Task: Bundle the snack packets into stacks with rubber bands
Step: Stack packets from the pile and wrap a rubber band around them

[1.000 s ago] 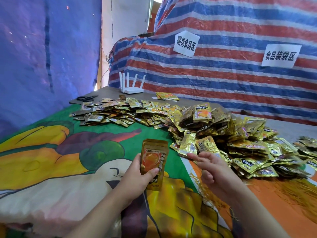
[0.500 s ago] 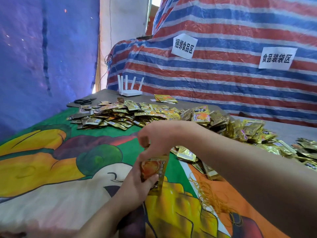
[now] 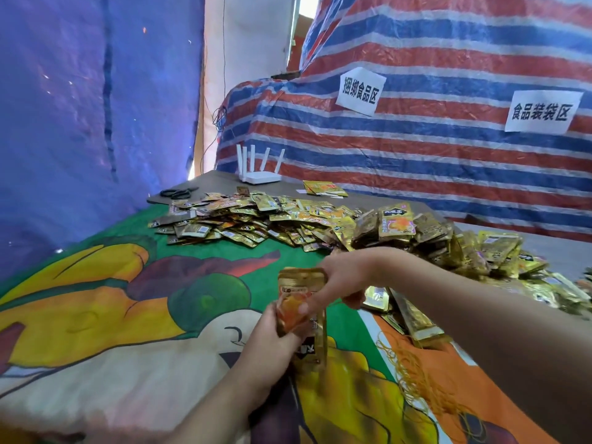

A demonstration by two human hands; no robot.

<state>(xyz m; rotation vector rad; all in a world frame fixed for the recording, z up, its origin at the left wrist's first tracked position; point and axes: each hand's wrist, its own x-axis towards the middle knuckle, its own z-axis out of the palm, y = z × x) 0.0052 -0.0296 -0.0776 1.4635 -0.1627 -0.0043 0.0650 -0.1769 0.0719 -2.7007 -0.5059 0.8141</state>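
We see the left hand [image 3: 272, 341] gripping an upright stack of snack packets [image 3: 301, 312] above the cartoon-printed worktop [image 3: 128, 315], while the right hand [image 3: 342, 277] pinches its upper edge. Half a second earlier the right hand covered the stack's top from above. Loose packets [image 3: 288, 219] lie heaped behind; rubber bands [image 3: 416, 373] lie right.

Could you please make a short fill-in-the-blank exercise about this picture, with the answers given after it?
1. The left hand grips a small stack of ____ packets.
2. The right hand touches the stack from the ____ side.
3. Loose rubber bands lie on the ____ part of the cloth.
4. A white router with ____ antennas stands at the table's far end.

Answers: snack; right; orange; five
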